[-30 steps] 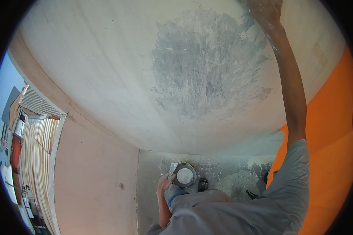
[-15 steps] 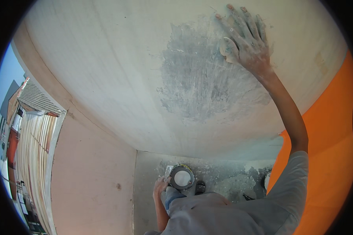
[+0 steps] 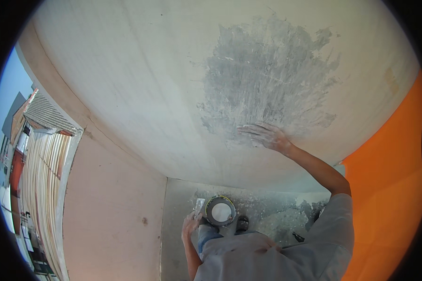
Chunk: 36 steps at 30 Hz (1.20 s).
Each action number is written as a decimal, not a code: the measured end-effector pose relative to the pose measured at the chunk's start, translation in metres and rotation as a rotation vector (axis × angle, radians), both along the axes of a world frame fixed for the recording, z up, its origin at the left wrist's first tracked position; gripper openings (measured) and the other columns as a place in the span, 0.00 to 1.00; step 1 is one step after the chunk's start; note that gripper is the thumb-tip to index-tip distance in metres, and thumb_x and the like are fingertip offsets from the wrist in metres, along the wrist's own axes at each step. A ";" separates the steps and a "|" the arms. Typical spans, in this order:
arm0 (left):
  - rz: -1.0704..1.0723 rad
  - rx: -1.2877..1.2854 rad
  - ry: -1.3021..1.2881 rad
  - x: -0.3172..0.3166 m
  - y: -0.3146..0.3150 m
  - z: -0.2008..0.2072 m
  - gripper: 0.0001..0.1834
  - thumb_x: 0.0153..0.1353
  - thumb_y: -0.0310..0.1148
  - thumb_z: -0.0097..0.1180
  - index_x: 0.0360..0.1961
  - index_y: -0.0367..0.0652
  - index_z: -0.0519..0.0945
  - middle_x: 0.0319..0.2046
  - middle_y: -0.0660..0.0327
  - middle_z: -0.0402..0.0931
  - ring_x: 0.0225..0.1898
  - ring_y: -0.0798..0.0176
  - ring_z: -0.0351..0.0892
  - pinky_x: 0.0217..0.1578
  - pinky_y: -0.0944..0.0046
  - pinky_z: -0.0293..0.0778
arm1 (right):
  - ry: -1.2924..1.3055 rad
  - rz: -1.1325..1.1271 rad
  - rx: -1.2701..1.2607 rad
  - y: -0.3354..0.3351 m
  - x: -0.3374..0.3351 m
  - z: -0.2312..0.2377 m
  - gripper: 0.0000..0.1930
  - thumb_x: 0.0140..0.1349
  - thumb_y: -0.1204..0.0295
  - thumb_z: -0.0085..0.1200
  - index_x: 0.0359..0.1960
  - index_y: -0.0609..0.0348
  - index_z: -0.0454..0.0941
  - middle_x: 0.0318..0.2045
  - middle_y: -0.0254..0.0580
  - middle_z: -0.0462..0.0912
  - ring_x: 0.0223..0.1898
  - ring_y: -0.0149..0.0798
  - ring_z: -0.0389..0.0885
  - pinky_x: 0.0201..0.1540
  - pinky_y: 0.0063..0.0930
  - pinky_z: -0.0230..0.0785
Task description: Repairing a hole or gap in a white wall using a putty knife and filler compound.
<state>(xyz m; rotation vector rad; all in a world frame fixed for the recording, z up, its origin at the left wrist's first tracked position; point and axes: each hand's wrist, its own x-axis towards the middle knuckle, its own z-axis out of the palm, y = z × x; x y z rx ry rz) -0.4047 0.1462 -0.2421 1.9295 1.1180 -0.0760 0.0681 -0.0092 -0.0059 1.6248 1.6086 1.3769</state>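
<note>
Dusted with white, my right hand [image 3: 263, 136] lies against the pale wall [image 3: 140, 93], at the lower edge of a rough grey patch [image 3: 267, 70]. Its fingers are stretched out and point left. A small pale edge shows by the thumb, but I cannot make out whether it is a separate thing. Low down, my left hand [image 3: 191, 224] is closed around a putty knife [image 3: 199, 205], whose whitish blade points up and away from me. Just right of that blade stands a round dark bucket [image 3: 208, 213] with white paste [image 3: 221, 212] in it.
The floor [image 3: 178, 192] is spattered white around the bucket, near my dark shoe [image 3: 242, 224]. A pinkish wall [image 3: 112, 201] rises at left, beside an opening onto roofs [image 3: 47, 112]. An orange surface [image 3: 384, 187] borders the right. A small black object [image 3: 298, 237] lies on the floor.
My right hand has moved down from the patch's upper right to its lower edge, its fingers now pointing left. The view has shifted slightly. My left hand still holds the putty knife beside the bucket.
</note>
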 end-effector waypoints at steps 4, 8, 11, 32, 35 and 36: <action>0.074 -0.128 0.145 -0.030 -0.006 -0.006 0.27 0.64 0.57 0.59 0.48 0.43 0.85 0.24 0.53 0.82 0.24 0.55 0.82 0.29 0.52 0.75 | 0.294 -0.060 0.679 0.002 -0.019 0.210 0.26 0.77 0.49 0.37 0.75 0.26 0.64 0.77 0.29 0.59 0.79 0.42 0.50 0.80 0.55 0.32; 0.008 -0.107 0.094 -0.025 -0.007 0.004 0.26 0.64 0.56 0.59 0.47 0.43 0.85 0.23 0.54 0.81 0.22 0.58 0.81 0.26 0.53 0.74 | 0.820 1.064 1.083 0.010 0.019 0.281 0.33 0.69 0.63 0.47 0.71 0.71 0.62 0.77 0.62 0.52 0.78 0.62 0.47 0.78 0.59 0.36; 0.048 -0.133 0.115 -0.028 -0.015 0.002 0.23 0.65 0.55 0.59 0.46 0.46 0.86 0.17 0.62 0.71 0.19 0.65 0.74 0.21 0.58 0.69 | 0.318 0.003 0.671 0.023 -0.016 0.179 0.28 0.76 0.55 0.42 0.76 0.40 0.64 0.78 0.35 0.59 0.77 0.40 0.55 0.78 0.56 0.37; 0.196 -0.308 0.115 -0.068 -0.039 0.045 0.19 0.67 0.46 0.57 0.49 0.46 0.86 0.35 0.49 0.85 0.40 0.48 0.85 0.41 0.51 0.76 | 0.294 0.065 0.230 0.064 -0.047 0.083 0.31 0.76 0.54 0.40 0.78 0.46 0.56 0.79 0.30 0.56 0.78 0.31 0.54 0.79 0.39 0.46; 0.077 -0.263 0.140 -0.076 -0.009 0.022 0.19 0.66 0.47 0.57 0.49 0.46 0.86 0.30 0.52 0.83 0.31 0.54 0.84 0.35 0.54 0.76 | 0.350 0.099 -0.211 0.046 -0.022 -0.045 0.34 0.74 0.60 0.38 0.80 0.46 0.48 0.80 0.24 0.50 0.78 0.27 0.50 0.81 0.29 0.40; 0.062 -0.090 0.080 -0.082 0.000 0.015 0.19 0.66 0.48 0.58 0.49 0.46 0.86 0.28 0.52 0.82 0.29 0.55 0.83 0.34 0.54 0.75 | 0.241 0.117 -0.225 0.044 -0.022 -0.050 0.33 0.74 0.58 0.38 0.79 0.43 0.50 0.80 0.24 0.51 0.78 0.27 0.51 0.81 0.29 0.40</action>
